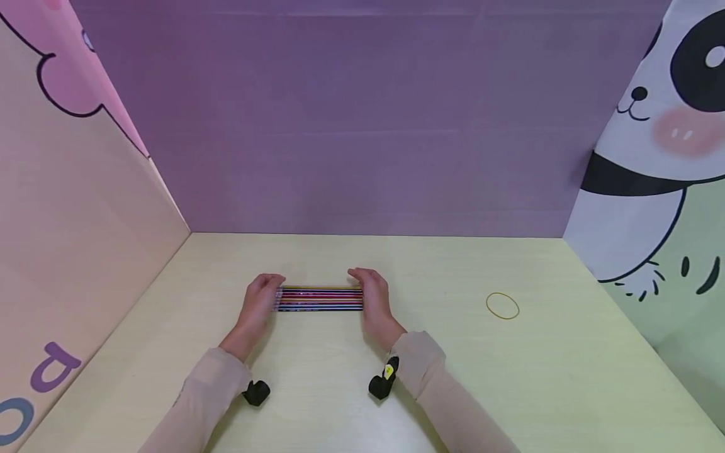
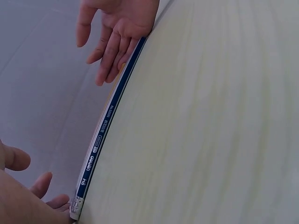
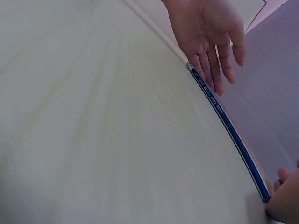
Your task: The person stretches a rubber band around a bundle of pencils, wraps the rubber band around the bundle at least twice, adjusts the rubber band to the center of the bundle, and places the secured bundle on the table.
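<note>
Several pencils [image 1: 321, 299] lie side by side in a flat row on the table, their eraser ends to the left. A dark blue one with white lettering [image 2: 96, 140] forms the near edge of the row. My left hand [image 1: 262, 303] touches the eraser ends, its palm facing inward and its fingers extended. At the opposite ends stands my right hand [image 1: 376, 304], palm inward against the pencils, with fingers fairly straight. Both wrist views show the facing hand with loosely spread fingers, not wrapped round the pencils. To the right lies a thin yellow rubber band [image 1: 502, 306].
The pale wooden table [image 1: 317, 402] meets a purple wall panel [image 1: 362, 126] at the back. A pink-and-cream panel [image 1: 73, 207] stands on the left, and one with a panda picture [image 1: 651, 220] on the right. Each wrist wears a small black camera [image 1: 257, 393].
</note>
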`<state>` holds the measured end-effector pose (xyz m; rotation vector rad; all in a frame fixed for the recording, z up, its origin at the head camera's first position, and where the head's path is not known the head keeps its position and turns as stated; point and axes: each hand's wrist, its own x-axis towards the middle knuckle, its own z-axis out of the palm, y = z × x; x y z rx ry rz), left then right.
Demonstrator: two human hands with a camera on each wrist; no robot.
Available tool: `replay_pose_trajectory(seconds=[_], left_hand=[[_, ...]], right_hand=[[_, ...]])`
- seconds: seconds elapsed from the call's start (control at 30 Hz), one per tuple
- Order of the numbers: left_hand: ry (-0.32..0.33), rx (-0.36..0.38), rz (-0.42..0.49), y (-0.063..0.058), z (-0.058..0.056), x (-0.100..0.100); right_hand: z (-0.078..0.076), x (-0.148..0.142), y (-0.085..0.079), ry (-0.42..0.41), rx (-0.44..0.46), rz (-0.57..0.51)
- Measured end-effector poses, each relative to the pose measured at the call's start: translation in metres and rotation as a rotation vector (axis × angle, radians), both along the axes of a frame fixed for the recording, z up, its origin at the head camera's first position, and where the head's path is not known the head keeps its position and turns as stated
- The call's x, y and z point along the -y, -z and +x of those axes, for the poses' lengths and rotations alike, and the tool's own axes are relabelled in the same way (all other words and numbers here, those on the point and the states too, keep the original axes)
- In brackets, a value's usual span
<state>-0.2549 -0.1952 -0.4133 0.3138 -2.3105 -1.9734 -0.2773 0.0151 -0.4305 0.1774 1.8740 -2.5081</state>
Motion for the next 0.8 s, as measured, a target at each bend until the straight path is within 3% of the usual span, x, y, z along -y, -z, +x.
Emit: replay_pose_trajectory(seconds=[0.23,0.3,0.53,0.63,0.8], left_hand=[[0.085,0.036,-0.028,-0.004,-0.002,0.006],[0.099,0.042,-0.034,-0.004,-0.003,0.009],[0.132,0.006,-0.076,-0.006,0.0,0.015],[0.147,0.001,-0.093,-0.007,0.001,0.015],[0.152,0.006,-0.066,-0.008,0.003,0.016]], right_hand=[[-0.003,-0.007,-0.003,-0.024,-0.03,0.254],[-0.005,-0.011,-0.005,-0.098,-0.04,0.335],[-0.014,-0.034,-0.015,-0.534,-0.177,0.578],[-0.015,-0.038,-0.019,-0.61,-0.202,0.624],[-0.015,-0.04,-0.021,-0.629,-0.208,0.672]])
